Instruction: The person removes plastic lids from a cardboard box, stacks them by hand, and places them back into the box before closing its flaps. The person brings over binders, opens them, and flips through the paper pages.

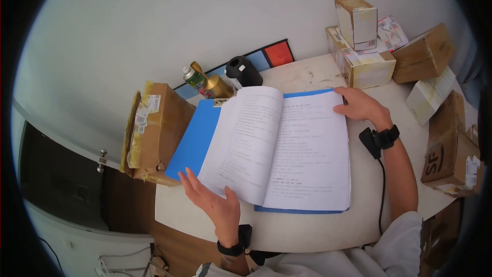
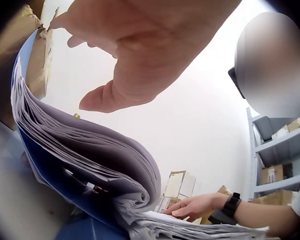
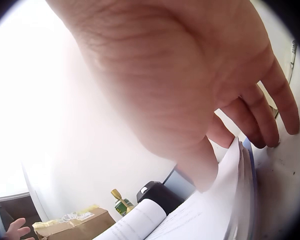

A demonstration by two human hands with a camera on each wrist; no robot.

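Note:
A blue clipboard folder (image 1: 192, 132) lies spread on the white table with a thick stack of printed pages (image 1: 313, 149) in it. The turned pages on the left side bow up in a curl, seen edge-on as layered sheets (image 2: 85, 145) in the left wrist view. My left hand (image 1: 212, 202) is near their lower left edge, fingers spread and holding nothing. At the upper right corner of the right-hand pages is my right hand (image 1: 363, 106). Its thumb (image 3: 202, 167) lies on the top page, and its fingers reach past the edge, pinching the corner.
Left of the folder stands a taped cardboard box (image 1: 166, 123). Behind it are a spray can (image 1: 195, 79), a gold-coloured container (image 1: 219, 88) and a black cylindrical object (image 1: 246, 72). Several boxes, including a small upright one (image 1: 365, 28) and a large brown one (image 1: 446, 149), crowd the right side.

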